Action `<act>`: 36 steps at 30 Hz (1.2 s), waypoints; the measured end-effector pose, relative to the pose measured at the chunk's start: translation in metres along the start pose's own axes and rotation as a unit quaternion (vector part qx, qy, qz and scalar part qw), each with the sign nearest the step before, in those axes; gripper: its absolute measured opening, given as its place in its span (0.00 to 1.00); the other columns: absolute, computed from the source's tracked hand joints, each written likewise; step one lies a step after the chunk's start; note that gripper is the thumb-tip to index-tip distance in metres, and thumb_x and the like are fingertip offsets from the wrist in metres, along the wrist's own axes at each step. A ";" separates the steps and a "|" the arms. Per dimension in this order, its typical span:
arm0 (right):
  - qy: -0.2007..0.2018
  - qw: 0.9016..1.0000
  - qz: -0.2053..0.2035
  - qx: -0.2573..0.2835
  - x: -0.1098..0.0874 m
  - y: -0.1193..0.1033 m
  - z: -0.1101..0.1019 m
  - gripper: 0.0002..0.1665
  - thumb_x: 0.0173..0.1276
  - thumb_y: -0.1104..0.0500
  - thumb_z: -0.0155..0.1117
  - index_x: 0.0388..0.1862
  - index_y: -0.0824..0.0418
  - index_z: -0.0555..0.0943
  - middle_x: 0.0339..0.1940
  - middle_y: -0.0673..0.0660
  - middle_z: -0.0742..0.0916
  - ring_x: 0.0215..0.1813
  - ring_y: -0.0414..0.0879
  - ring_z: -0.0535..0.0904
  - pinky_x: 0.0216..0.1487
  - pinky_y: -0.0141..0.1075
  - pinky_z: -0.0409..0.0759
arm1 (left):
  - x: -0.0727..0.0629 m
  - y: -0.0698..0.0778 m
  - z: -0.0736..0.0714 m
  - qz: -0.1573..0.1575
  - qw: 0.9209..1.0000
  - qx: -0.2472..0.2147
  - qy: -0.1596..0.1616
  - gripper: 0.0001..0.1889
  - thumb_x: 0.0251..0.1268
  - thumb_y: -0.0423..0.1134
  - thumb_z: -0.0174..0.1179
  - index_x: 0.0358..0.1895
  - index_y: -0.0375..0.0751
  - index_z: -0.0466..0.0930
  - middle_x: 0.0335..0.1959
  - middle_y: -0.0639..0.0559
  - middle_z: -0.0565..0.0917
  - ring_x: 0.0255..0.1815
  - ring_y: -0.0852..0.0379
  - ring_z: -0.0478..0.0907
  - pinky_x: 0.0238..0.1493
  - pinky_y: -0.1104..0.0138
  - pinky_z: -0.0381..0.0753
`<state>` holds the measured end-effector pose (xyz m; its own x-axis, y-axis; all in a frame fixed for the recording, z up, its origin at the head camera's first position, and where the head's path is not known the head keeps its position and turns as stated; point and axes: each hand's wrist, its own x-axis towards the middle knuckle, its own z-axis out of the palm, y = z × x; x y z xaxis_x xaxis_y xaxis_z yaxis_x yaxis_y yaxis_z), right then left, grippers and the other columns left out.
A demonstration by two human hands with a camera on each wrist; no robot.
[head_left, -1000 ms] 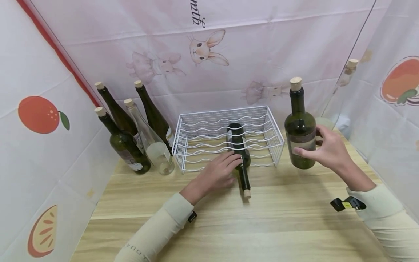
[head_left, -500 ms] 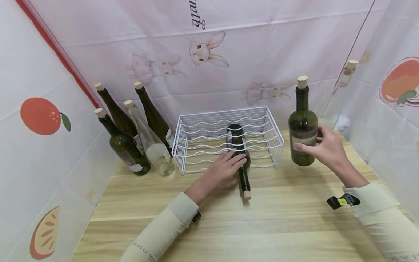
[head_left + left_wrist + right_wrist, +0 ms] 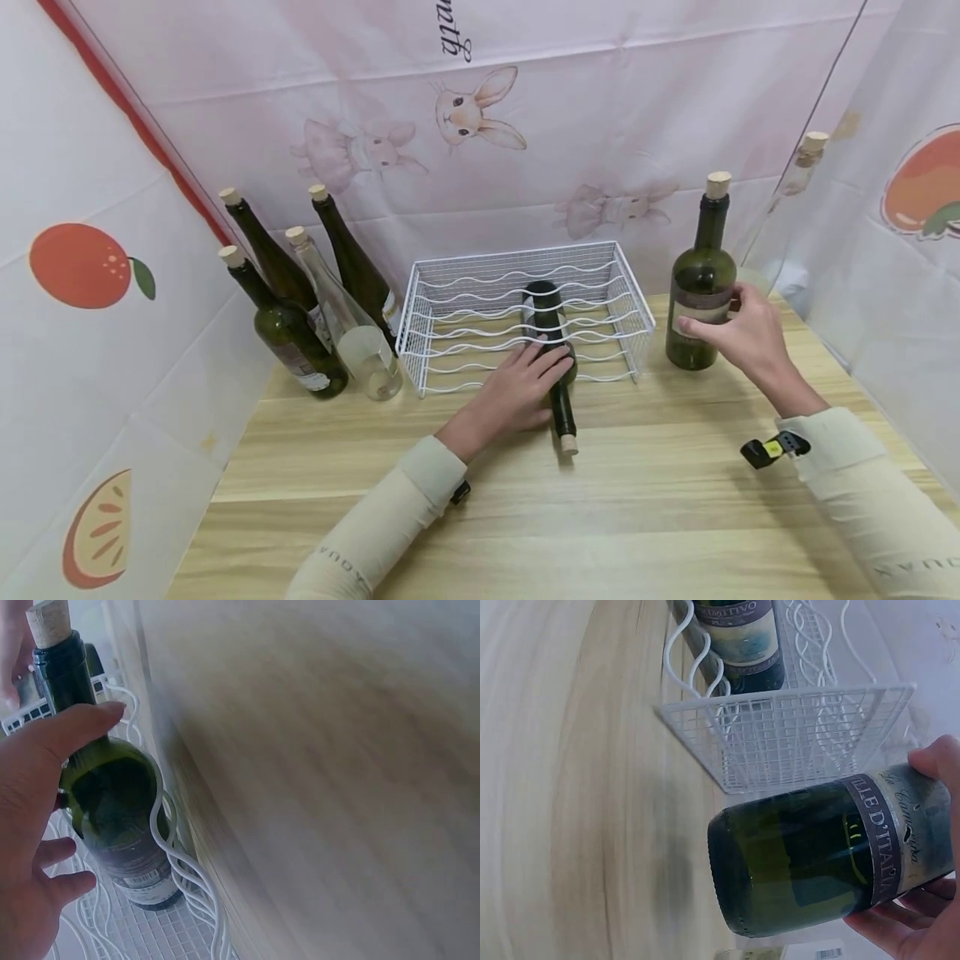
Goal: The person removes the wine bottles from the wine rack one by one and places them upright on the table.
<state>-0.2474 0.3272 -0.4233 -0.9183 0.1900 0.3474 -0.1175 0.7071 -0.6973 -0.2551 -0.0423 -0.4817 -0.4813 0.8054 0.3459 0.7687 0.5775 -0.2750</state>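
Observation:
A dark green wine bottle lies in the white wire rack, its corked neck jutting out over the front. My left hand holds it around the shoulder and neck; in the left wrist view the thumb crosses the neck, while two fingers stand loose. To the right of the rack, my right hand grips another corked green wine bottle around its labelled body, thumb on the label. This bottle is upright. In the right wrist view its base is apart from the tabletop, close beside the rack's mesh end.
Left of the rack stand three green corked bottles, one in front, and a clear corked bottle. Another clear bottle stands in the back right corner, behind my right hand. Printed fabric walls enclose the wooden table on three sides.
My right hand has carried its bottle to the right and slightly back, away from the rack. My left hand has slid slightly right over the lying bottle, which keeps its place.

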 end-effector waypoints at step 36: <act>0.015 0.999 0.036 0.006 0.031 0.029 0.024 0.52 0.58 0.37 0.79 0.64 0.74 0.71 0.55 0.74 0.83 0.53 0.66 0.80 0.48 0.46 0.75 | 0.018 -0.001 0.015 -0.002 1.000 0.030 -0.009 0.48 0.52 0.63 0.77 0.76 0.51 0.68 0.80 0.50 0.68 0.79 0.38 0.67 0.77 0.49 0.74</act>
<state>-0.2883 0.3371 -0.4478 -0.9129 0.2608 0.3141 -0.0557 0.6826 -0.7287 -0.2706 -0.0261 -0.4881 -0.4916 0.8056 0.3307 0.7412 0.5864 -0.3268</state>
